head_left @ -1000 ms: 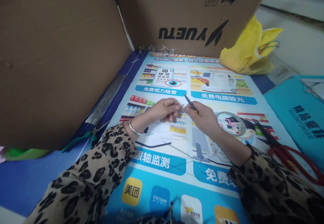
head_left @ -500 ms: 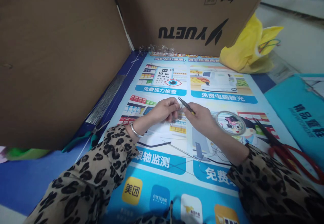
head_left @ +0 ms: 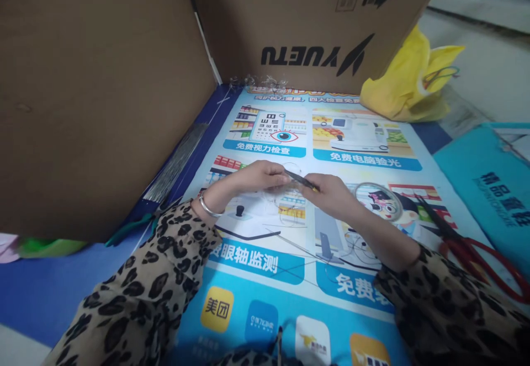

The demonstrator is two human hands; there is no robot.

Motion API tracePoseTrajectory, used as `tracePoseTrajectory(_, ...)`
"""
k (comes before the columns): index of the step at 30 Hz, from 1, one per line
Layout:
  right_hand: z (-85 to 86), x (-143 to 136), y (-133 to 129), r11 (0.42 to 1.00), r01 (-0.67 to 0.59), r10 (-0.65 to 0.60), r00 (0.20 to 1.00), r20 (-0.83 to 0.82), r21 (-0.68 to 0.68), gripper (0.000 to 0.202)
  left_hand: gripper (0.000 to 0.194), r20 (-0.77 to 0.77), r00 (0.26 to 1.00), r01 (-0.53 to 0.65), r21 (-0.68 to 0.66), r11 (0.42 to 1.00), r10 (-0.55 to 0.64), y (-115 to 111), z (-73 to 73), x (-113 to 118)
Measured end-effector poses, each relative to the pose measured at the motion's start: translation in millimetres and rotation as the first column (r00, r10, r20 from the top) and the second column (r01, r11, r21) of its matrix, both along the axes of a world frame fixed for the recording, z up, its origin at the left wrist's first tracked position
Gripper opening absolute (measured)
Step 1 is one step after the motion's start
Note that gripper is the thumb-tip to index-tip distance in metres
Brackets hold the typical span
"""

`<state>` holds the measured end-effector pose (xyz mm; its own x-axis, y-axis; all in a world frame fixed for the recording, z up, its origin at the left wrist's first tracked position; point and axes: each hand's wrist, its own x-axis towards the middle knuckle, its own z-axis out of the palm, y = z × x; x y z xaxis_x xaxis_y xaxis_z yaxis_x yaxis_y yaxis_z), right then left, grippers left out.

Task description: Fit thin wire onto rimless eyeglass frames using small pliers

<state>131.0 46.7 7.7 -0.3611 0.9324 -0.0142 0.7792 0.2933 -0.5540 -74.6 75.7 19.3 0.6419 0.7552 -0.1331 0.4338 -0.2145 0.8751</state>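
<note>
My right hand (head_left: pixel 331 194) is closed around needle-nose pliers (head_left: pixel 297 178), whose dark jaws point left and lie against the fingertips of my left hand (head_left: pixel 267 176). That hand is pinched shut on thin wire (head_left: pixel 285 223); faint loops of it hang below and rise above the fingers. Exactly where jaws and wire meet is too small to make out. Loose strands of wire (head_left: pixel 285 239) lie on the printed poster (head_left: pixel 248 277) beneath both hands.
Red-handled scissors (head_left: pixel 467 244) and a clear ring-shaped roll (head_left: pixel 377 201) lie to the right. Green-handled pliers (head_left: pixel 132 228) and a wire bundle (head_left: pixel 176 164) are at left. Cardboard (head_left: pixel 314 1) walls off the back and left. A yellow bag (head_left: pixel 406 87) and turquoise box (head_left: pixel 488 173) stand at right.
My left hand has shifted slightly left, its wrist lower, and the pliers have tipped flatter, jaws now at its fingertips. Wire loops show more clearly around the fingers.
</note>
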Motion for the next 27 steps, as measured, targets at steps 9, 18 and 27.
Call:
tracePoseTrajectory(9,1.1,1.9,0.6,0.999,0.0,0.002,0.999,0.032,-0.047,0.028,0.013,-0.155,0.965,-0.138,0.391,0.91,0.213,0.2,-6.4,-0.2)
tracePoseTrajectory(18,0.1,6.2,5.1,0.994,0.107,-0.112,0.98,-0.164,-0.04,0.031,0.018,-0.023,0.958,-0.208,0.637,0.743,0.287,-31.4,6.2,-1.4)
tracePoseTrajectory(27,-8.2,2.7,3.4,0.996,0.083,-0.076,0.988,-0.138,0.044,0.03,0.044,-0.319,0.938,0.087,0.593,0.801,0.134,-68.8,-19.8,23.1)
